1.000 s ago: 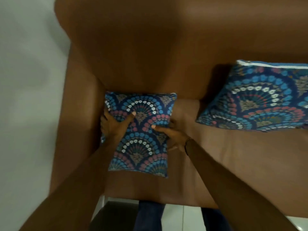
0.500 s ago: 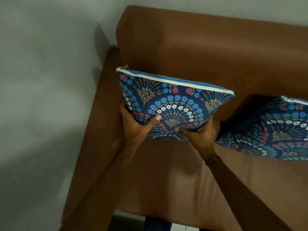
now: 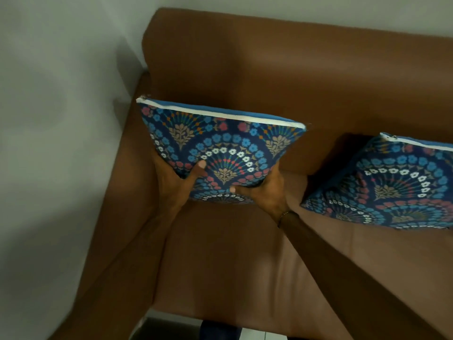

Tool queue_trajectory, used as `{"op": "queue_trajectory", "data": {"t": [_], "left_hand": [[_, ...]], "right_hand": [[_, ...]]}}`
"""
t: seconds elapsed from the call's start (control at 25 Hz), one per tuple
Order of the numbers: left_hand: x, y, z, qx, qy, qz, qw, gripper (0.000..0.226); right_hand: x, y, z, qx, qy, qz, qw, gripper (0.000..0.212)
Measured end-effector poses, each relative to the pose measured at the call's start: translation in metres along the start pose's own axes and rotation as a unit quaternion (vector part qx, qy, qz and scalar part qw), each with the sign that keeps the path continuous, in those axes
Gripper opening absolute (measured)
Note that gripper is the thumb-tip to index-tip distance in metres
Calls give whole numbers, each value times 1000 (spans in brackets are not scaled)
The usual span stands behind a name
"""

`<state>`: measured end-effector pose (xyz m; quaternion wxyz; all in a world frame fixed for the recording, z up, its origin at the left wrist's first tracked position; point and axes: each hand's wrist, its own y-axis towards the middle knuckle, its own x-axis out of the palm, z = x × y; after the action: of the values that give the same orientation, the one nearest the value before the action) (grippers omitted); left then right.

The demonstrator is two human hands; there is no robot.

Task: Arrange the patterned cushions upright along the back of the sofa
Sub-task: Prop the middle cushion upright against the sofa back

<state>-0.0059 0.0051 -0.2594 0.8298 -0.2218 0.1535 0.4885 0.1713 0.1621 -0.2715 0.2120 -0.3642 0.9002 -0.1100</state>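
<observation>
Gripping patterned cushion [image 3: 220, 148] between both hands, left hand [image 3: 180, 179], right hand [image 3: 267, 190]

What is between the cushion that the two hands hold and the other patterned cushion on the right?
In the head view, only bare brown sofa shows between the held cushion and the right cushion: a strip of backrest and seat, in shadow.

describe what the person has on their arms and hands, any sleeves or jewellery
Both forearms are bare as far as the view shows, with no sleeves, gloves or rings to be seen. The left hand and its wrist carry nothing. The right hand has a thin bracelet at the wrist, a narrow dark band with a small gold-coloured glint. Fingernails look short and unpainted.
</observation>
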Motion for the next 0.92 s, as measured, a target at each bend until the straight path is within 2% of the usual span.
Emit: {"op": "queue_trajectory", "data": {"t": [0.08, 0.2, 0.28, 0.36, 0.44, 0.52, 0.56, 0.64, 0.72, 0.8, 0.88, 0.92], "left_hand": [[-1, -2, -1, -14, 33, 19, 999, 137], [0, -15, 10, 32, 65, 51, 996, 116], [14, -43, 15, 71, 63, 81, 992, 107], [43, -84, 22, 43, 73, 106, 991, 110], [80, -121, 30, 19, 111, 96, 989, 112], [124, -151, 43, 36, 137, 82, 987, 114], [146, -161, 49, 44, 141, 75, 986, 116], [190, -182, 72, 55, 133, 21, 989, 120], [230, -202, 89, 60, 113, -61, 990, 122], [263, -211, 99, 49, 80, -126, 988, 129], [289, -210, 108, 42, 36, -173, 983, 138], [296, -206, 115, 35, 1, -186, 982, 140]], "right_hand": [[-6, 5, -1, 8, 24, -43, 999, 114], [-35, 4, -2, 22, 64, -92, 993, 122], [-67, -15, 3, 27, 48, -80, 995, 125], [-104, -41, 16, 30, 3, -55, 998, 125], [-146, -68, 34, 42, -17, -57, 997, 124], [-196, -98, 56, 76, -24, -55, 995, 115], [-219, -111, 69, 88, -32, -39, 995, 104], [-263, -136, 94, 99, -52, 25, 993, 79], [-304, -150, 113, 109, -41, 106, 988, 77], [-345, -150, 124, 127, 11, 181, 975, 88], [-381, -137, 126, 121, 68, 220, 965, 116], [-395, -125, 124, 125, 90, 216, 964, 129]]}}
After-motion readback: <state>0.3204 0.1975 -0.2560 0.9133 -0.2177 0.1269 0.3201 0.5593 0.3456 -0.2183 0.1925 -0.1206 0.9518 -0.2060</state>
